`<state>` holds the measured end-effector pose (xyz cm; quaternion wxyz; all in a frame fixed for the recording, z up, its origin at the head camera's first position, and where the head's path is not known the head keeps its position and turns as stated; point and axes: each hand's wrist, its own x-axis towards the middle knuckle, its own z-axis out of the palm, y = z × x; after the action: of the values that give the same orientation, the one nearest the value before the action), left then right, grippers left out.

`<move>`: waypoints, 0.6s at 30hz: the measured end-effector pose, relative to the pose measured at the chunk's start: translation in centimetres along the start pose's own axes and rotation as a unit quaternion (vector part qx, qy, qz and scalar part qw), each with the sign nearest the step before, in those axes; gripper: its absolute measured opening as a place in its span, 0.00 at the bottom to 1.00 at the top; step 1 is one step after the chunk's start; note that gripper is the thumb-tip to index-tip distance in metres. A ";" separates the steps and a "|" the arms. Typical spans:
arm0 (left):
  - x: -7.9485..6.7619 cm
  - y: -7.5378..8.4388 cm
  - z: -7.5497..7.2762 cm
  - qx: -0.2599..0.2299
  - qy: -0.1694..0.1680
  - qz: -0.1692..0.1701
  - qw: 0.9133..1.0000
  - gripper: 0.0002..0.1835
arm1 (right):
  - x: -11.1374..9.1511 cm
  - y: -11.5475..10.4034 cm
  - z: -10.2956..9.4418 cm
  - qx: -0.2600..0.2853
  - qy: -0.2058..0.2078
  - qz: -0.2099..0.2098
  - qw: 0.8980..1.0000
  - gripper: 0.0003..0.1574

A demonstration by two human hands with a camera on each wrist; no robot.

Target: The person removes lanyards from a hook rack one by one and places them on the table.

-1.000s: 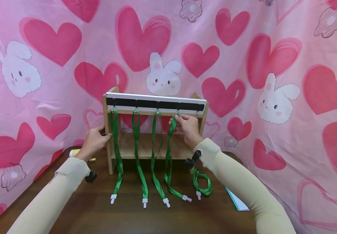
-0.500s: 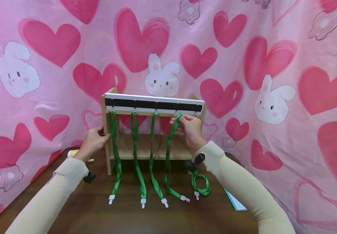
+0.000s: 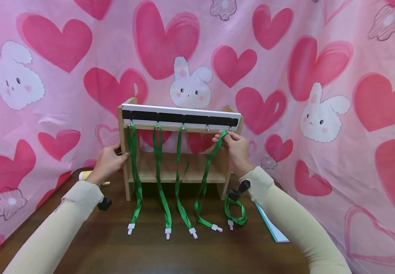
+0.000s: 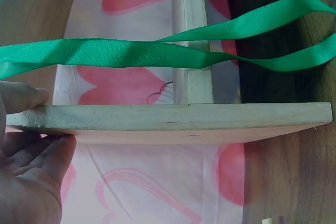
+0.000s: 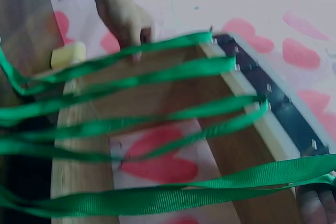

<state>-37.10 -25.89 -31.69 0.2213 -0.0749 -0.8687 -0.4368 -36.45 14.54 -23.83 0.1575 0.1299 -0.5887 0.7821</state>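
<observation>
Three green straps [image 3: 159, 182] hang from the left, second and middle hooks [image 3: 208, 128] along the front of a wooden rack [image 3: 149, 170], while the left hand [image 3: 109, 161] grips the rack's left side panel with its thumb at the front edge and its fingers on the outer face. The right hand [image 3: 239, 150] pinches the top of a fourth strap [image 3: 212, 156] near the rack's right end, clear of the hooks; this strap slants down leftward, and its white clip [image 3: 216, 228] lies on the table [image 3: 183, 258], near a coiled strap [image 3: 241, 220].
</observation>
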 end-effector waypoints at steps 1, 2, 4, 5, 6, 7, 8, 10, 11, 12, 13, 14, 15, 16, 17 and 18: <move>0.0 0.1 0.0 -0.001 -0.002 -0.001 1.000 0.31 | 0.1 0.1 -0.4 0.000 0.005 -0.006 1.000 0.19; 0.0 0.1 -0.1 -0.002 -0.003 -0.001 1.000 0.31 | 0.2 0.3 -0.9 0.000 0.011 -0.010 1.000 0.19; 0.0 0.2 -0.1 -0.002 -0.006 -0.001 1.000 0.31 | 0.4 0.7 -2.0 0.001 0.026 -0.015 1.000 0.15; -0.1 0.2 -0.2 -0.003 -0.008 -0.002 1.000 0.31 | 0.6 1.0 -2.5 0.000 0.034 -0.015 0.999 0.13; -0.1 0.3 -0.2 -0.003 -0.009 -0.002 1.000 0.31 | 0.7 1.4 -3.0 0.001 0.043 -0.014 0.999 0.12; -0.1 0.2 -0.2 -0.003 -0.009 -0.002 1.000 0.31 | 0.8 1.7 -3.5 0.000 0.052 -0.013 0.999 0.11; -0.1 0.2 -0.2 -0.002 -0.009 -0.002 1.000 0.31 | 0.9 2.1 -4.0 0.000 0.060 -0.012 0.998 0.11; -0.1 0.2 -0.2 -0.002 -0.007 -0.002 1.000 0.31 | 1.1 2.7 -4.7 -0.003 0.076 -0.012 0.997 0.13; -0.1 0.1 -0.2 -0.002 -0.006 -0.003 1.000 0.31 | 1.2 3.1 -5.1 -0.005 0.082 -0.011 0.997 0.15; 0.0 0.1 -0.1 -0.002 -0.005 -0.002 1.000 0.31 | 1.2 3.4 -5.4 -0.010 0.086 -0.012 0.996 0.17; 0.0 0.1 -0.1 -0.002 -0.004 -0.003 1.000 0.31 | 1.1 3.7 -5.7 -0.014 0.088 -0.011 0.996 0.19; 0.0 0.1 -0.1 -0.002 -0.004 -0.003 1.000 0.31 | 1.1 3.9 -5.9 -0.016 0.089 -0.007 0.996 0.20; 0.0 0.1 -0.1 -0.002 -0.004 -0.003 1.000 0.32 | 1.0 4.2 -6.2 -0.020 0.090 -0.006 0.996 0.21; 0.0 0.0 -0.1 -0.002 -0.004 -0.004 1.000 0.32 | 0.9 4.4 -6.4 -0.020 0.090 -0.002 0.996 0.21; 0.0 0.0 -0.1 -0.002 -0.005 -0.005 1.000 0.32 | 0.8 4.6 -6.7 -0.020 0.090 0.001 0.996 0.20; 0.0 0.1 -0.1 -0.002 -0.006 -0.006 1.000 0.32 | 0.7 4.8 -6.9 -0.021 0.089 0.004 0.996 0.20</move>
<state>-37.01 -25.96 -31.60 0.2133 -0.0734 -0.8694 -0.4397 -39.12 19.97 -29.66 0.2085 0.0539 -0.5890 0.7789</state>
